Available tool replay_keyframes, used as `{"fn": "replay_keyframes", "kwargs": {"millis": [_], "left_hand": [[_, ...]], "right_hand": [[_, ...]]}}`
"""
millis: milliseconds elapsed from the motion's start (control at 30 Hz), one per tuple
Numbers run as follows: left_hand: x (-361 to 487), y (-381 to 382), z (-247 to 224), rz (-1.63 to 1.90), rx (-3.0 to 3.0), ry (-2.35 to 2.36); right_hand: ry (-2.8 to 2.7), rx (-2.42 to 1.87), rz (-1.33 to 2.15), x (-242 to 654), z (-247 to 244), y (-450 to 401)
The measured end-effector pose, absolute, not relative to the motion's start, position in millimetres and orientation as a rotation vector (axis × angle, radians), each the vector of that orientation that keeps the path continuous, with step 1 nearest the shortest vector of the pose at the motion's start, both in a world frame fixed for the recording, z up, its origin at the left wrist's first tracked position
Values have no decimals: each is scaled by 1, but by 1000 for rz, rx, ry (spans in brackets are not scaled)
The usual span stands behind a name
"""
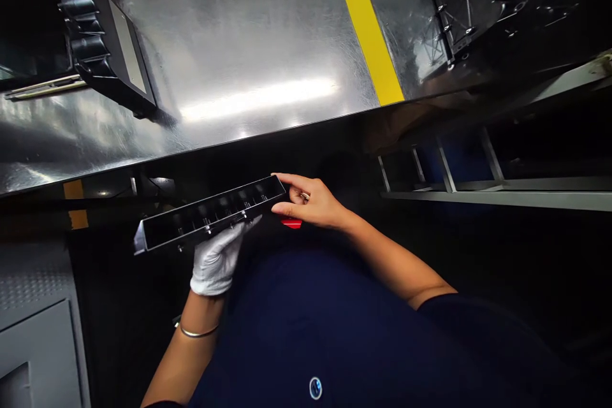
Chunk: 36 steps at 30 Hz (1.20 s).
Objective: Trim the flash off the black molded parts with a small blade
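Note:
Between my hands, in front of the bench edge, is a long black plastic part (215, 211) with a shiny flat face and small pegs along its lower side. It tilts, its right end higher. My left hand (217, 261), in a white glove, supports it from below; the fingers are partly hidden under it. My bare right hand (310, 203) grips the right end, thumb and forefinger at the corner. A small red piece (291, 224) shows just below the right hand; I cannot tell what it belongs to.
A metal-topped bench (268, 32) spans the far side, with yellow tape (368, 32) across it. A black ribbed part (105, 44) stands at its left, several dark molded parts (478, 6) at its right. A grey metal frame (502, 199) is at right, a grey cabinet (38, 331) at lower left.

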<state>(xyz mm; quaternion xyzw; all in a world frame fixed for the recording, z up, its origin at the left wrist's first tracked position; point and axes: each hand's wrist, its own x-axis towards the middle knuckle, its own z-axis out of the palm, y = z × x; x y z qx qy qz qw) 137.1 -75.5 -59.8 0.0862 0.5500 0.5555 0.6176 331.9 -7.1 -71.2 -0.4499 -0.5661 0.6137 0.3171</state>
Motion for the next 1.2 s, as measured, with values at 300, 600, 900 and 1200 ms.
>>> {"fn": "replay_keyframes", "kwargs": {"millis": [300, 600, 900, 1200], "left_hand": [[147, -41, -49, 1435, 88, 1192], [169, -39, -49, 1818, 485, 1524], [172, -44, -46, 1785, 624, 1647], [165, -40, -53, 1879, 616, 1608]], "right_hand": [[-1779, -1325, 1174, 299, -69, -16], [-1542, -1372, 1492, 294, -66, -31], [-1347, -1344, 1448, 282, -76, -34], [-1321, -1375, 1427, 284, -96, -40]]}}
